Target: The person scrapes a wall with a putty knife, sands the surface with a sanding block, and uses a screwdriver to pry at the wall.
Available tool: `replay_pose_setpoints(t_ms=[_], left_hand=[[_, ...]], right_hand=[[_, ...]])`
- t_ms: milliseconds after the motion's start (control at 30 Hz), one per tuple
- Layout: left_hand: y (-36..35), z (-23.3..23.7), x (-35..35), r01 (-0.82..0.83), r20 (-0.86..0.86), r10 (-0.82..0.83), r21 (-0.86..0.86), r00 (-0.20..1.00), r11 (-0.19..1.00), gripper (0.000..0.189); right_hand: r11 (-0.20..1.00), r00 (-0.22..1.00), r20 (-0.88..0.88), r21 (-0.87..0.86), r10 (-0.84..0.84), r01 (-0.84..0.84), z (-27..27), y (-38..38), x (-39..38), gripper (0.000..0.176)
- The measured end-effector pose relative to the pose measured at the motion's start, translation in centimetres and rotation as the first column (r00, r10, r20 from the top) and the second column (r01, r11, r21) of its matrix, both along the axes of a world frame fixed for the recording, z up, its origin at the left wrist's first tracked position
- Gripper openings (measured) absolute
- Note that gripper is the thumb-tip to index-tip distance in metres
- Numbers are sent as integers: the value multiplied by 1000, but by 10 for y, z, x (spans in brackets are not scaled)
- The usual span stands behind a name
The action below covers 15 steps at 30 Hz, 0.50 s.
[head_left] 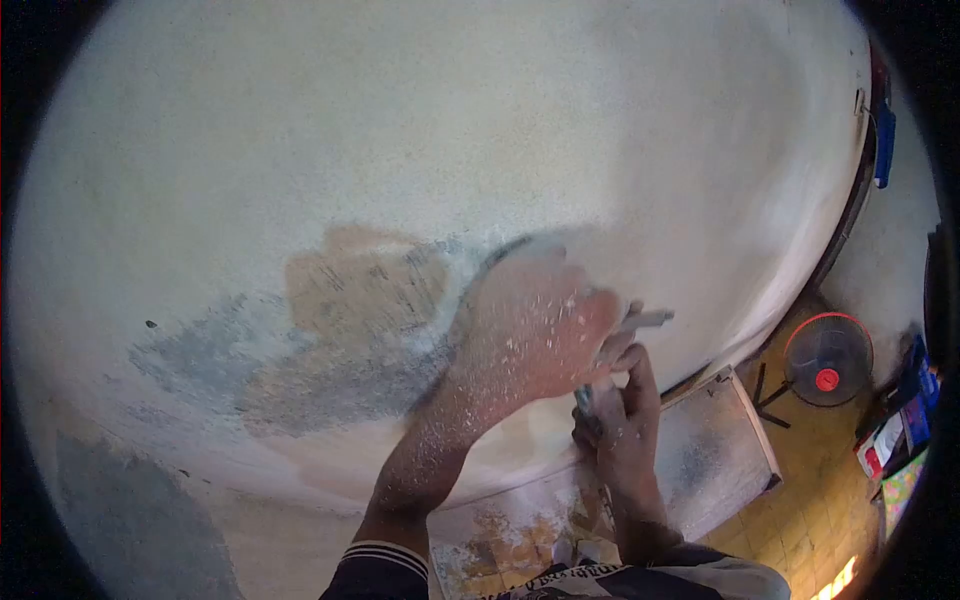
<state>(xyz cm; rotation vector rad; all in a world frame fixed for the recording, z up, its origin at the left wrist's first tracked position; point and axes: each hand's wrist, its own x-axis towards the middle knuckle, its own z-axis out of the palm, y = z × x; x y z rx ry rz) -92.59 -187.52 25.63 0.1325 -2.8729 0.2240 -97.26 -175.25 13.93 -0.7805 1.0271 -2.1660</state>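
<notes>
My left hand, coated in white dust, is in front of the wall with its back toward me. Its fingers curl toward the right and meet my right hand; what they hold is hidden. My right hand is closed just below, its fingers wrapped around a small tool. A narrow grey piece of this tool sticks out to the right, above the fingers; its exact kind cannot be made out. Behind my left hand, the pale wall carries a rough patch of brown and grey with scratch marks.
A dusty framed panel stands low on the right, on the yellow tiled floor. Beyond it is a round fan with a red rim. Blue and red packages lie at the right edge. A blue object hangs at upper right.
</notes>
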Motion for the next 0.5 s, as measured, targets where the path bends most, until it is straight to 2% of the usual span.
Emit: replay_pose_setpoints(t_ms=[67,167,267,367,467,500], left_hand=[[-4,5,-7,5,-106,6,105,994,994,46],[-4,-12,0,-10,-30,12,80,999,997,45],[-6,-18,-3,16,-106,-2,131,994,991,42],[-10,-22,-1,81,-223,-60,83,973,993,41],[4,3,1,-70,169,43,155,985,985,42],[3,3,1,-54,82,42,156,996,986,42]], right_hand=[[1000,1000,-2,-5,-12,12,6,0,-2,21],[1000,1000,14,29,-1,1,5,6,4,21],[998,999,-29,62,-30,32,3,14,5,21],[998,996,-67,31,-56,58,9,15,6,21],[996,994,-85,60,-64,69,-9,17,16,20],[995,993,-77,47,-85,88,-1,16,16,19]])
